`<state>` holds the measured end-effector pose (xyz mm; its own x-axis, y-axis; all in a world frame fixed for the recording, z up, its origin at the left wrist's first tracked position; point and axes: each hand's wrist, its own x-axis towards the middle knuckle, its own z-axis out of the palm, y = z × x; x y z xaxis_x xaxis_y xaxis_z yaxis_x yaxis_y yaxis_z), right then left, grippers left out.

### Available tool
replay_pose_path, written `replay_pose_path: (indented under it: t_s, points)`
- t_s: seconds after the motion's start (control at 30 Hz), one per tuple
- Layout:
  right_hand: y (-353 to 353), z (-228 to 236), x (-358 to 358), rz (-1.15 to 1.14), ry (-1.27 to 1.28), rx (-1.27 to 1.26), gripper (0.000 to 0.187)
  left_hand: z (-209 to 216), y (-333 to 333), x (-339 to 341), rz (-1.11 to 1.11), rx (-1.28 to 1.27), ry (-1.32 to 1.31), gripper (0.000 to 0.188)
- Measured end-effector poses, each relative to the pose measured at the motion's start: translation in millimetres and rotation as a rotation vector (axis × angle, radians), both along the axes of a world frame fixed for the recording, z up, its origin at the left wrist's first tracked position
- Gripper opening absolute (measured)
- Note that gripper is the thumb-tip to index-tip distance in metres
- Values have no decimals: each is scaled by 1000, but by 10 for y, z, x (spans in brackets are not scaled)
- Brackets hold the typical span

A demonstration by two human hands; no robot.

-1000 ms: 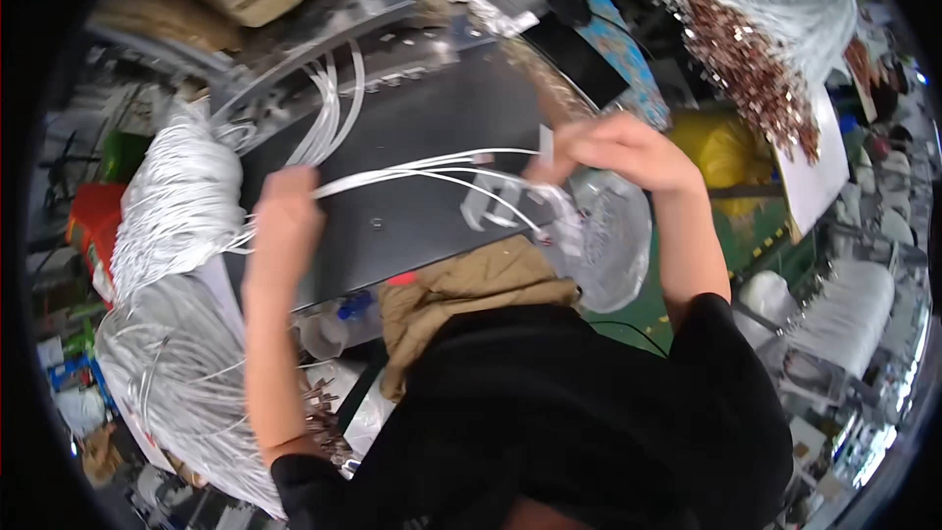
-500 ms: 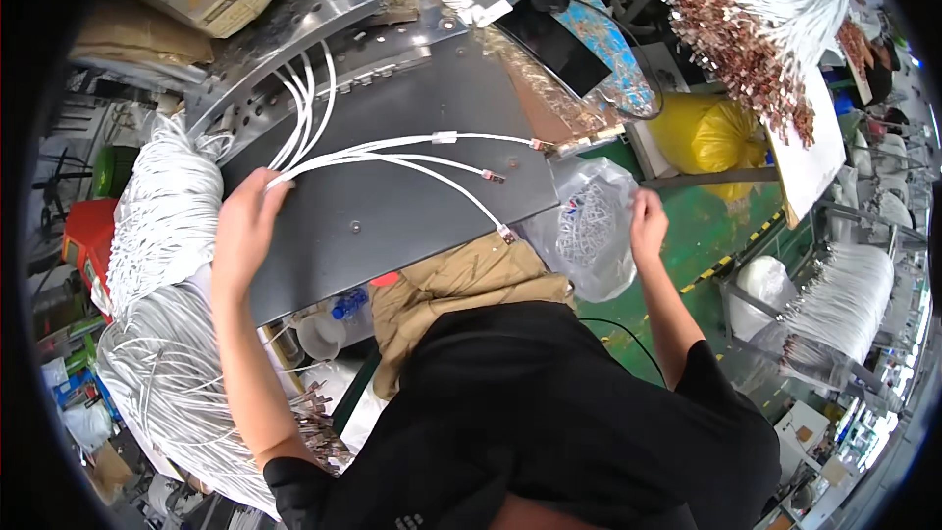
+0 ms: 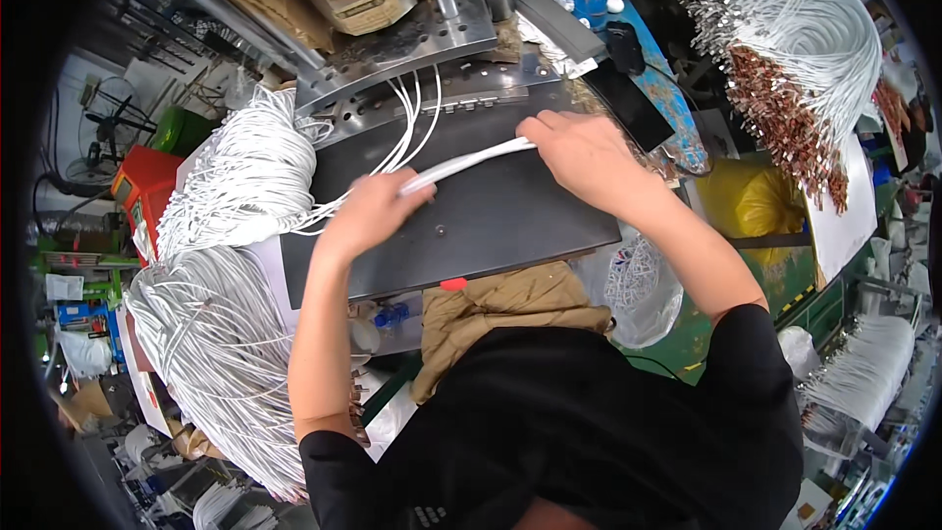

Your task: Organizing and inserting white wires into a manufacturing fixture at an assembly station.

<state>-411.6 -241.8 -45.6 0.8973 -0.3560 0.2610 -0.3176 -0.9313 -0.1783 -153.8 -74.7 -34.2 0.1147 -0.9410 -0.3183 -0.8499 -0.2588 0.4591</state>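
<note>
A small bundle of white cables (image 3: 469,161) stretches between my two hands over the dark metal work plate (image 3: 520,216). My left hand (image 3: 371,216) is closed round the cables at their left part, a little blurred. At the other end my right hand (image 3: 581,155) grips the bundle, its fingers hiding the connector ends. Several more white cables (image 3: 417,118) run from the metal fixture (image 3: 412,64) at the far side of the plate down toward my left hand.
Thick coils of white cable (image 3: 240,172) and a big cable bundle (image 3: 211,344) lie at my left. A plastic bag of white scraps (image 3: 636,285) hangs beyond the plate's right edge. A phone (image 3: 633,103) lies far right, near a hanging cable bundle (image 3: 810,49) with copper-coloured ends.
My right hand has come from beside the plastic bag onto the cables' right end and closed on it. The fanned-out cables are now gathered together. The view has shifted leftward.
</note>
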Motion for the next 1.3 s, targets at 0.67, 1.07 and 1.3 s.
replay_pose_path:
  t_s: [0.67, 1.07, 1.3]
  points:
    - [130, -284, 207, 310, -48, -79, 55, -372, 62, -572, 446, 325, 1379, 36]
    - [283, -431, 439, 294, -91, -98, 73, -517, -66, -739, 459, 134, 1352, 37]
    - [171, -312, 433, 303, -101, 10, 66, -305, -35, -692, 517, 275, 1446, 32]
